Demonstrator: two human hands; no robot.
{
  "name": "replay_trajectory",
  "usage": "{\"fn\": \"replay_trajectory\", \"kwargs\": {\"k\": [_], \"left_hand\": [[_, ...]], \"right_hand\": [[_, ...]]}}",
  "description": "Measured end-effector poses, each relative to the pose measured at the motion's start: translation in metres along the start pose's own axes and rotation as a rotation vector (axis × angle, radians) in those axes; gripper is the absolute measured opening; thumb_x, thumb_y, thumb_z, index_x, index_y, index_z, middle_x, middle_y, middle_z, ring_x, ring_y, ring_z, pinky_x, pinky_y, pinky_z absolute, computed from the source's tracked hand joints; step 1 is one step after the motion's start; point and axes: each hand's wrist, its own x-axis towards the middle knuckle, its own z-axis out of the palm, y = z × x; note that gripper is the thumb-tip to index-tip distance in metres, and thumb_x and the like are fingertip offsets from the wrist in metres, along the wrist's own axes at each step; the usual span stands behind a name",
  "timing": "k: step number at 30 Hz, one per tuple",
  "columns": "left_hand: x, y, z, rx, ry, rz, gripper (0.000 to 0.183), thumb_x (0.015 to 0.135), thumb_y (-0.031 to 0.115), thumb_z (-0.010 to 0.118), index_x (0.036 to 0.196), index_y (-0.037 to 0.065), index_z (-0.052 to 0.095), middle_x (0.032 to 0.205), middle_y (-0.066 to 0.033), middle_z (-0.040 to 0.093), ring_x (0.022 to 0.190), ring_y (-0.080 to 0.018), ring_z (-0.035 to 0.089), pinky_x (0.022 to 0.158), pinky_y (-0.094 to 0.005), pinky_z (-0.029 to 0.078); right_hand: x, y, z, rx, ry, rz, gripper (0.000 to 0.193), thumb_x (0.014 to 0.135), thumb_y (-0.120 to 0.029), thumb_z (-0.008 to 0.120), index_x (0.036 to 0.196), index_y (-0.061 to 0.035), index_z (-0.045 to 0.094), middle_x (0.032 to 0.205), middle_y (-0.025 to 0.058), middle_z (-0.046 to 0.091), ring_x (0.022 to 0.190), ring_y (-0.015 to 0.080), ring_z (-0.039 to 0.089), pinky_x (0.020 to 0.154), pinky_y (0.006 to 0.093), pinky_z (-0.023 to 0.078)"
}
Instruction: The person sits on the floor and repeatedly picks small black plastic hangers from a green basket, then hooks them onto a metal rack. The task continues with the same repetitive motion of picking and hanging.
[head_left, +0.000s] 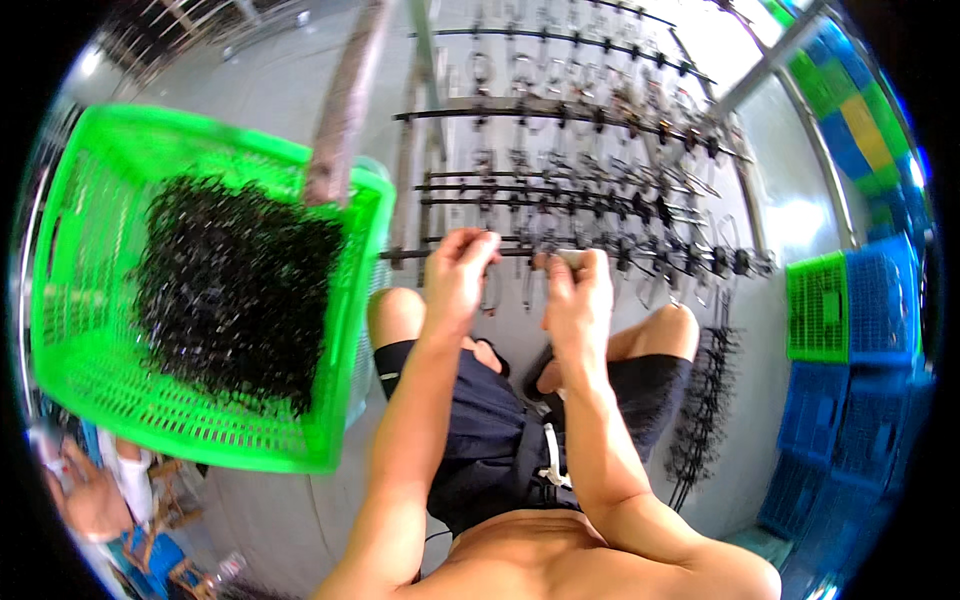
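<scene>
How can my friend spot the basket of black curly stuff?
Start at the rack of black rods by the person's left hand. Left of it is a big green basket. Unlike the crates stacked far right, it's alone, with a tangled black heap inside.

Here's your rod [405, 254], looking like dark metal; your basket [80, 280], glossy green plastic; those black pieces [235, 300], shiny but rough-massed; your shorts [480, 440], matt dark cloth!
</scene>
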Motion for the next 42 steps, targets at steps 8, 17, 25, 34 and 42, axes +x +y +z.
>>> {"fn": "replay_trajectory", "kwargs": {"k": [8, 17, 25, 34, 42], "left_hand": [[-0.007, -0.012, -0.008, 0.095, -0.099, 0.142, 0.019, 0.086, 0.023, 0.062, 0.088, 0.004, 0.058, 0.072, 0.0028, 0.056, 0.063, -0.004, 0.048, 0.055, -0.0191, 0.038], [0.006, 0.034, -0.189, 1.153, 0.673, 0.026, 0.036, 0.084, 0.037, 0.056, 0.099, 0.004, 0.058, 0.094, -0.0168, 0.063, 0.089, -0.0318, 0.062, 0.075, -0.0412, 0.049], [0.007, -0.027, -0.284, 1.489, 0.677, -0.404, 0.035, 0.083, 0.03, 0.056, 0.107, 0.004, 0.057, 0.102, -0.0198, 0.062, 0.097, -0.0362, 0.059, 0.081, -0.0452, 0.048], [-0.094, 0.056, -0.185, 0.823, 0.52, 0.152, 0.025, 0.093, 0.018, 0.048, 0.107, 0.003, 0.061, 0.055, 0.0009, 0.052, 0.042, -0.0055, 0.042, 0.041, -0.0216, 0.034], [-0.12, 0.05, -0.137, 0.539, -0.255, 0.439, 0.029, 0.089, 0.029, 0.056, 0.094, 0.001, 0.063, 0.076, -0.0065, 0.064, 0.063, -0.0111, 0.058, 0.059, -0.0245, 0.045]], "right_hand": [[-0.004, -0.011, 0.013, 0.182, 0.078, 0.001, 0.019, 0.09, -0.019, 0.056, 0.086, -0.0024, 0.047, 0.069, 0.0045, 0.059, 0.048, 0.006, 0.045, 0.043, 0.022, 0.035], [0.004, 0.014, 0.023, 0.166, 0.169, -0.105, 0.024, 0.091, -0.025, 0.056, 0.091, -0.0022, 0.05, 0.07, 0.0032, 0.059, 0.065, 0.0073, 0.054, 0.058, 0.0203, 0.041], [-0.005, -0.007, 0.002, 0.258, -0.108, 0.092, 0.03, 0.092, -0.021, 0.053, 0.11, 0.0013, 0.044, 0.089, 0.0113, 0.059, 0.062, 0.0127, 0.049, 0.063, 0.0281, 0.044], [-0.072, -0.019, 0.017, -0.097, -0.414, -0.657, 0.05, 0.075, -0.01, 0.068, 0.119, -0.0028, 0.047, 0.115, 0.0184, 0.044, 0.105, 0.0358, 0.041, 0.092, 0.0433, 0.033], [-0.07, -0.033, -0.008, 0.145, -1.322, -0.008, 0.017, 0.091, -0.013, 0.053, 0.102, -0.001, 0.056, 0.065, 0.0049, 0.061, 0.044, 0.0067, 0.048, 0.042, 0.0216, 0.041]]}}
